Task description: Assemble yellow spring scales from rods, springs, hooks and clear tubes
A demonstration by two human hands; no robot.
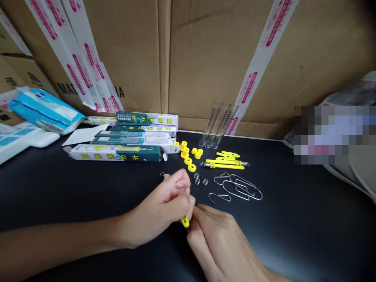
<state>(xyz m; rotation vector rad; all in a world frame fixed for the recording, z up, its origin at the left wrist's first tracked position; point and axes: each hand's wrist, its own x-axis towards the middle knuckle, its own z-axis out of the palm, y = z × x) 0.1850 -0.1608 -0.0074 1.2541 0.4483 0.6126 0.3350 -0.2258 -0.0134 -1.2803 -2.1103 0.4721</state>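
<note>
My left hand (173, 199) is closed round a yellow plastic rod (185, 222) of a spring scale. The rod's slotted tip shows below my fingers, and a small metal loop (162, 174) sticks out past the far side of the hand. My right hand (219, 235) is pinched close beside the rod's tip; its fingertips are partly hidden, so what they hold cannot be made out. Just beyond my hands lie small coil springs (197, 181), yellow plastic caps (188, 161), bent wire hooks (242, 187) and more yellow rods (226, 165), some with springs attached.
Several clear tubes (217, 125) stand upright at the back, before a taped cardboard box (202, 58). Printed spring-scale boxes (117, 152) lie at the left back, near a blue wipes pack (47, 109). Clear plastic wrapping (346, 98) and a blurred patch are at the right.
</note>
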